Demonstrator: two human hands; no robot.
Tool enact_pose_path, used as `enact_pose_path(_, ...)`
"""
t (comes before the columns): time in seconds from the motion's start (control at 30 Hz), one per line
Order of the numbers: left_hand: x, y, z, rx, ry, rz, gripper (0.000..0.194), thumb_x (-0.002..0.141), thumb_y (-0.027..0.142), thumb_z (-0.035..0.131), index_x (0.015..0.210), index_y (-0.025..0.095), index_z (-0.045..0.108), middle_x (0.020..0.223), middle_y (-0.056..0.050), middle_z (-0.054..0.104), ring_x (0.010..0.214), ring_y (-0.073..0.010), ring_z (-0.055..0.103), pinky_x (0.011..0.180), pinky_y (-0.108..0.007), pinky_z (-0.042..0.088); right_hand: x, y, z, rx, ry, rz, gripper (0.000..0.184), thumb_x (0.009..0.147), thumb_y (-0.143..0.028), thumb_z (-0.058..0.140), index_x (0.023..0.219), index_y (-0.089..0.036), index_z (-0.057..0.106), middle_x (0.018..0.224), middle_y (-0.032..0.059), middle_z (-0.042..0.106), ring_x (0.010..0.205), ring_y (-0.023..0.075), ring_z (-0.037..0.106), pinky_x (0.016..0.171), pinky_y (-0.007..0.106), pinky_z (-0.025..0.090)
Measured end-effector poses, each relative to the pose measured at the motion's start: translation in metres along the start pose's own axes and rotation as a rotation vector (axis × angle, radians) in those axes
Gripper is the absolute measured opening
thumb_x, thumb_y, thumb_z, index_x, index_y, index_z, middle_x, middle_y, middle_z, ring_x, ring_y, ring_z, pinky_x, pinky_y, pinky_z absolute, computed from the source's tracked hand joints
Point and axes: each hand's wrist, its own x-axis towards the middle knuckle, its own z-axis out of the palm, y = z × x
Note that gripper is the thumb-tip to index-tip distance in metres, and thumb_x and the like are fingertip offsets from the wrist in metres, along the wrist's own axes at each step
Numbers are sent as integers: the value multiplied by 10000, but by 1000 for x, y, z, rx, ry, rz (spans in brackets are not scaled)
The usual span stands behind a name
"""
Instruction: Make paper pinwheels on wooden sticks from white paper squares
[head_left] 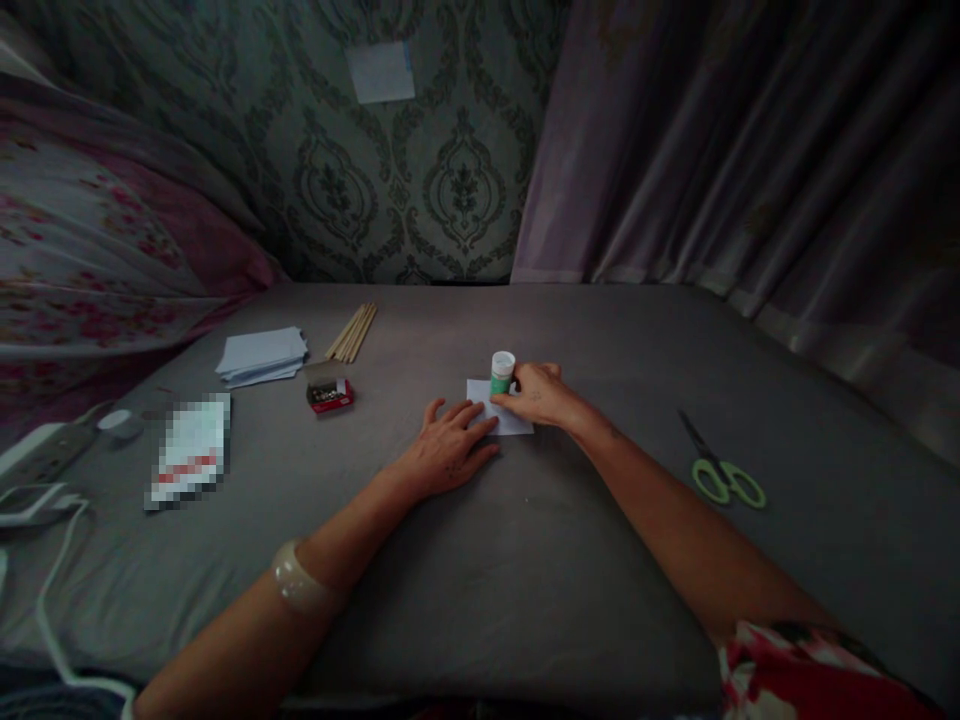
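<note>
A small white bottle with a green label [501,384] stands upright over a piece of white paper [513,424] on the grey cloth. My right hand [541,394] is closed around its lower right side. Whether the bottle's base rests on the paper I cannot tell. My left hand [454,446] lies flat with fingers spread, its fingertips pressing the paper's left part. Part of the sheet is hidden under the fingers and behind the bottle.
Green-handled scissors [726,478] lie to the right. On the left are a stack of paper [262,355], several thin wooden sticks [352,333], an open red box of small metal pieces [329,396], a blurred packet [191,450] and a power strip [46,455] with a white cable.
</note>
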Motion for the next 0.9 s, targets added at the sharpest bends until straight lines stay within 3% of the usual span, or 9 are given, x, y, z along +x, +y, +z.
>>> enact_pose_path(0.1,-1,0,0,-29,13,-6,459,933,454,346,1289,220,515,1375,-164,482,1278,-316,419,1047,-617,177,11,11,-11,30,-135,-78,182,735,-362,672,828,-205,677,749,24,673,760,208,616,783,330,371)
enact_pose_path(0.2,-1,0,1,-47,18,-16,451,929,457,355,1284,233,519,1381,-157,479,1285,-315,413,1053,-613,170,15,16,-14,43,-179,-137,173,728,-352,682,824,-208,680,730,12,670,738,196,616,773,319,374)
enact_pose_path(0.43,1,1,1,-22,-6,-31,448,927,441,371,1296,224,501,1387,-162,471,1286,-315,409,1042,-615,185,-7,-3,9,-33,117,29,362,763,-447,633,973,-152,640,852,115,695,871,280,626,869,409,337)
enact_pose_path(0.53,0,2,0,-21,1,-23,452,929,439,367,1300,217,499,1382,-162,475,1281,-317,414,1041,-619,185,-10,-7,11,-22,143,56,355,776,-429,621,1001,-154,631,872,121,695,892,281,623,866,408,341)
enact_pose_path(0.73,-1,0,-1,-22,3,-16,442,930,441,362,1286,227,514,1375,-161,485,1279,-310,421,1042,-623,184,9,7,-4,-25,-47,-60,213,726,-410,678,766,-202,661,682,23,655,768,217,627,817,347,364)
enact_pose_path(0.9,-1,-2,-1,-33,2,-7,451,929,452,359,1284,228,522,1373,-163,488,1279,-314,424,1042,-624,185,25,21,-17,79,-225,-175,150,699,-357,706,699,-211,671,626,-16,650,675,178,616,731,292,396)
